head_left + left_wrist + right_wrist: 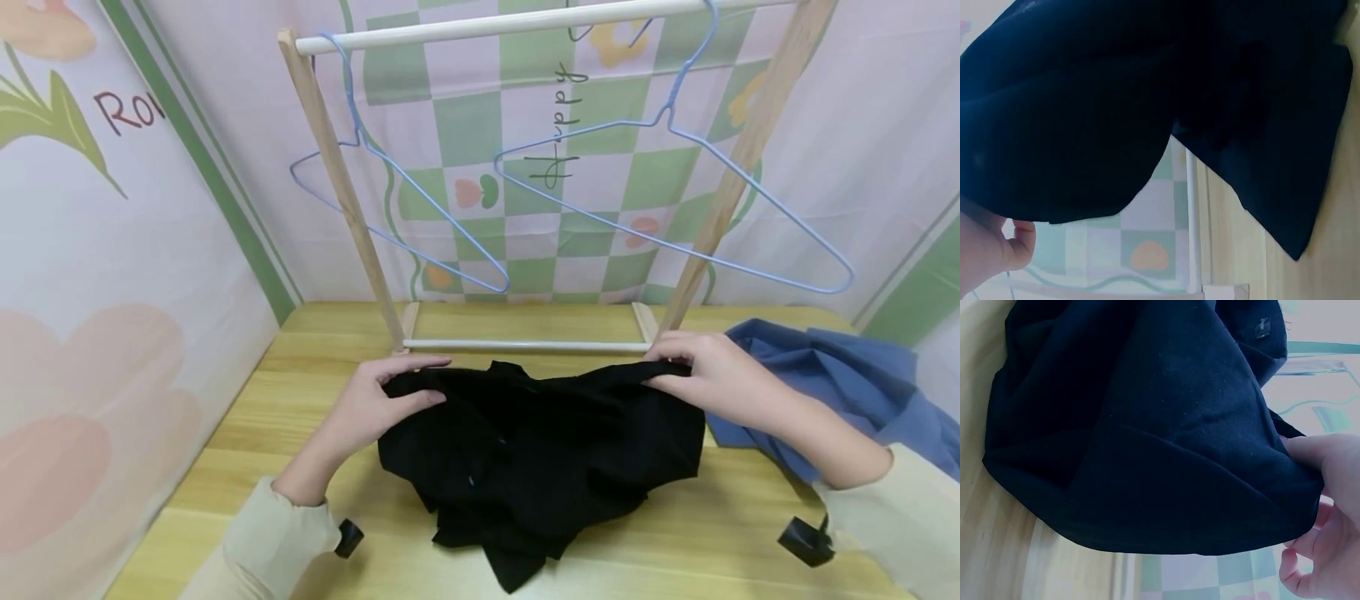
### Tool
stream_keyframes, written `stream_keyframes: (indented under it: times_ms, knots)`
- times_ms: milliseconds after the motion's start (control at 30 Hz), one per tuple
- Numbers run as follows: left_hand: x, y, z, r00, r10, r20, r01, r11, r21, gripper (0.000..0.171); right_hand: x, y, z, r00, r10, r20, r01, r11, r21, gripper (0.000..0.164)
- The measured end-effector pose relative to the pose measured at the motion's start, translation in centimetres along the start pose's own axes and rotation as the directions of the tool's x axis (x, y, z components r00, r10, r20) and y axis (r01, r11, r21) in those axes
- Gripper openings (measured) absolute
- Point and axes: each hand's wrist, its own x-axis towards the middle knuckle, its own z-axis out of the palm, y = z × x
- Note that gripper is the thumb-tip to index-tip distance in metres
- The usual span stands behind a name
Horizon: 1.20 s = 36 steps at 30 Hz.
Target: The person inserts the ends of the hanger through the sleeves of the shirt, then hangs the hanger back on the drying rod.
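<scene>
A black shirt [540, 450] hangs in loose folds between my two hands, its lower part drooping close over the wooden table. Small buttons show on its front in the head view, and a small label [1262, 327] shows inside it in the right wrist view. My left hand [375, 404] pinches the shirt's upper left corner between thumb and fingers. At the opposite upper corner, my right hand [701, 375] grips the cloth, thumb on the near side. Bunched cloth hides much of the shirt's shape.
Behind the shirt stands a wooden rack with a white top rail [480, 27] and a low white bar [525, 344]. Two blue hangers, one left [431, 208] and one right [667, 122], hang from it. Blue cloth [840, 383] lies crumpled on the table [277, 417] at right.
</scene>
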Motion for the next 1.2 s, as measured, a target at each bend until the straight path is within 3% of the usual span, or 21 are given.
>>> stream_keyframes:
  times_ms: [67, 200, 267, 400, 500, 667, 767, 967, 1067, 1200]
  knots:
    - [-0.1, 0.3, 0.3, 0.999, 0.038, 0.02, -0.038, 0.999, -0.001, 0.039, 0.0, 0.0, 0.0, 0.999, 0.026, 0.026, -0.026, 1.0, 0.001, 0.011]
    - [-0.2, 0.7, 0.6, 1.0, 0.008, 0.0, -0.008, 0.998, -0.066, 0.025, -0.1, 0.0, 0.0, 0.996, 0.071, 0.056, -0.071, 0.997, 0.003, 0.001]
    - [-0.1, 0.5, 0.6, 0.999, 0.002, -0.046, -0.006, 0.995, -0.097, 0.018, 0.0, 0.1, 0.0, 0.994, 0.084, 0.066, -0.084, 0.996, -0.002, 0.001]
    - [0.3, 0.0, 0.7, 0.986, 0.043, -0.159, -0.068, 0.986, -0.153, 0.012, 0.1, 0.2, 0.3, 0.989, 0.109, 0.104, -0.106, 0.994, -0.04, 0.009]
    - [0.5, -0.3, 0.8, 0.975, -0.002, -0.221, -0.044, 0.978, -0.206, 0.011, 0.1, 0.5, 0.3, 0.973, 0.143, 0.179, -0.139, 0.99, -0.037, 0.014]
    - [0.6, -0.5, 0.8, 0.948, -0.112, -0.297, 0.043, 0.972, -0.23, 0.018, -0.4, 1.1, -0.3, 0.927, 0.201, 0.316, -0.233, 0.97, 0.066, 0.044]
    - [0.5, -0.7, 0.7, 0.931, -0.141, -0.336, 0.059, 0.968, -0.244, 0.021, -0.6, 1.4, -0.8, 0.913, 0.225, 0.341, -0.267, 0.961, 0.079, 0.042]
    - [0.6, -1.8, 0.5, 0.914, -0.186, -0.36, 0.069, 0.947, -0.315, 0.023, -0.6, 1.4, -1.9, 0.929, 0.247, 0.274, -0.273, 0.96, 0.062, 0.014]
    - [0.7, -1.9, 0.4, 0.913, -0.197, -0.357, 0.067, 0.937, -0.344, 0.026, -0.6, 1.1, -2.8, 0.948, 0.25, 0.199, -0.265, 0.963, 0.053, 0.015]
    - [0.8, -1.9, 0.3, 0.914, -0.21, -0.348, 0.063, 0.919, -0.39, 0.024, -0.7, 0.1, -4.3, 0.952, 0.302, 0.057, -0.306, 0.946, 0.105, 0.015]
